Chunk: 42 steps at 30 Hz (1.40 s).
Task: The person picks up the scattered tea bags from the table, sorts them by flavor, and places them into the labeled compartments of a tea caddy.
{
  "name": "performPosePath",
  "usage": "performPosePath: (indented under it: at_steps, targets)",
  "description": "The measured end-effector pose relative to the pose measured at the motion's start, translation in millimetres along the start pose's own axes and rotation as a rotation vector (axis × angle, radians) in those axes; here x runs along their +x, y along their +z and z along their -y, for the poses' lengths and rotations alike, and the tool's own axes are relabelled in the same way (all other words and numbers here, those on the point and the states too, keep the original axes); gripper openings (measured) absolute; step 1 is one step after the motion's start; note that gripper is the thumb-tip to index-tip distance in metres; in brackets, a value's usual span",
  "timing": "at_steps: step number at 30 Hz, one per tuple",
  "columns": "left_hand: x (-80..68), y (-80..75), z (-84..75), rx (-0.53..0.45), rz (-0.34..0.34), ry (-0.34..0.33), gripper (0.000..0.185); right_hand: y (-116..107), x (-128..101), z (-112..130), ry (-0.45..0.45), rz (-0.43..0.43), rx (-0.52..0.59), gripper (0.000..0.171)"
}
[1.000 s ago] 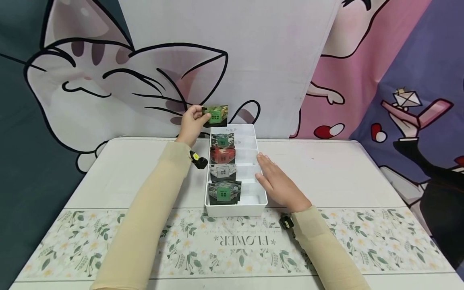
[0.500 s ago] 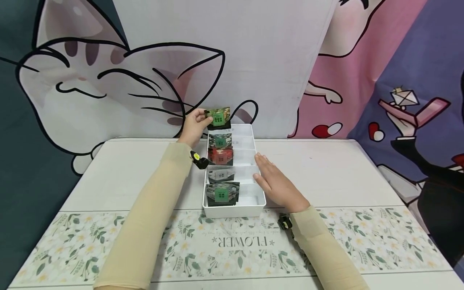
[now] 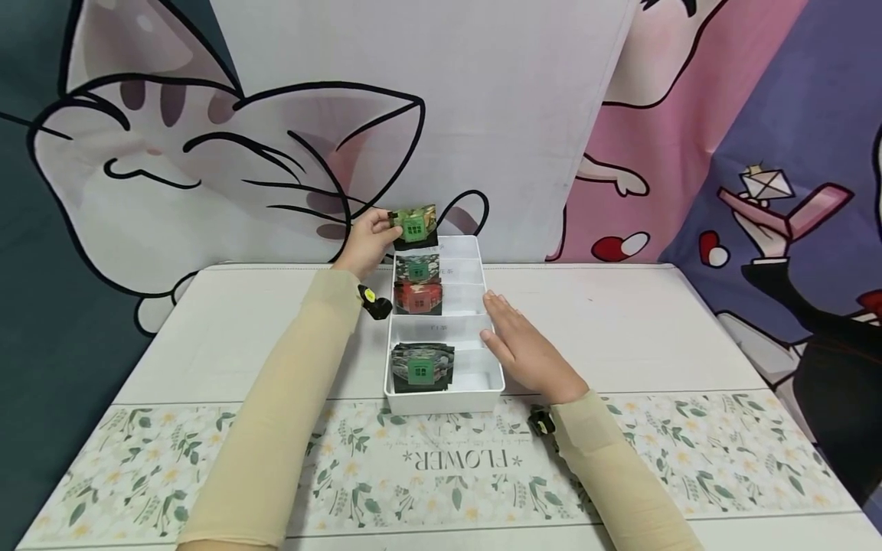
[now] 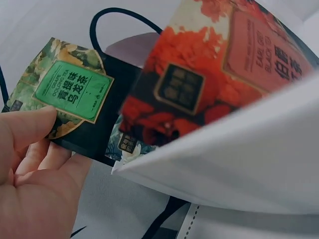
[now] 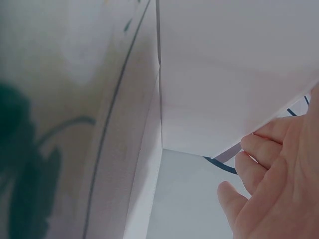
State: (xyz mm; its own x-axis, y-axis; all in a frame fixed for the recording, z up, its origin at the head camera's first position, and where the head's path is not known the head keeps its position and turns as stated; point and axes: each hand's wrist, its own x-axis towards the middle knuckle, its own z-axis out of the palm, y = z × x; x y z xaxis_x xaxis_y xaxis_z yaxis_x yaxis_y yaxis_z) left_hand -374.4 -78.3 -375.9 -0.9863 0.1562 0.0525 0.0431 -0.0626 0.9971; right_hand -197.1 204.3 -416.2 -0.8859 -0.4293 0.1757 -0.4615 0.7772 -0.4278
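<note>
My left hand (image 3: pixel 367 242) pinches a green tea bag (image 3: pixel 414 227) between thumb and fingers over the far end of a white divided box (image 3: pixel 444 403). In the left wrist view the green tea bag (image 4: pixel 75 89) has a bright green label reading grape oolong tea. My right hand (image 3: pixel 529 350) rests along the box's right rim, fingers straight; in the right wrist view its fingertips touch the rim. Standing along the left side are a dark tea bag with a green label (image 3: pixel 417 268), a red Earl Grey tea bag (image 3: pixel 418 298) and several dark green-labelled tea bags (image 3: pixel 422 370) at the near end.
The box stands on a white table (image 3: pixel 592 329) with a flowered strip (image 3: pixel 458 490) along its near part. Close behind the table hangs a printed cloth (image 3: pixel 496 115) with a cartoon cat. Tape-like wrist devices (image 3: pixel 540 421) sit on both sleeves.
The left hand has brought the green tea bag slightly lower, over the far compartment. The grey-white tea bag has sunk out of sight in its compartment. The right hand stays at the rim.
</note>
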Motion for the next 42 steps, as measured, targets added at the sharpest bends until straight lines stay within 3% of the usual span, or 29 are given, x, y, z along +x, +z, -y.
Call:
performPosePath:
  at_steps: [10, 17, 20, 28, 33, 37, 42]
  targets:
    - [-1.2, -3.8, 2.5, 0.017, 0.036, -0.031, 0.011, 1, -1, 0, -0.001, -0.002, -0.005, 0.065]
    - [-8.2, -5.0, -6.1, 0.146, -0.011, -0.058, 0.024, 0, -1, -1, 0.007, 0.0, -0.015, 0.065]
    - [-2.6, -7.2, 1.4, 0.203, -0.029, -0.04, 0.032, 0, -1, -1, 0.008, 0.003, -0.011, 0.065]
    - [-1.9, -7.2, 1.8, 0.446, -0.05, -0.026, 0.032, 1, 0, -2, -0.005, -0.002, -0.008, 0.065]
    - [-1.8, -10.7, 4.3, 0.53, -0.093, -0.029, 0.03, 3, 2, -3, -0.01, 0.002, -0.006, 0.065]
    - [-1.0, -13.7, 8.4, 0.535, -0.106, -0.043, 0.028, 3, 2, -2, -0.014, -0.001, -0.006, 0.066]
    - [-3.6, -15.7, 10.2, 0.505, -0.062, -0.074, 0.03, 2, 1, -3, -0.006, -0.002, -0.011, 0.065]
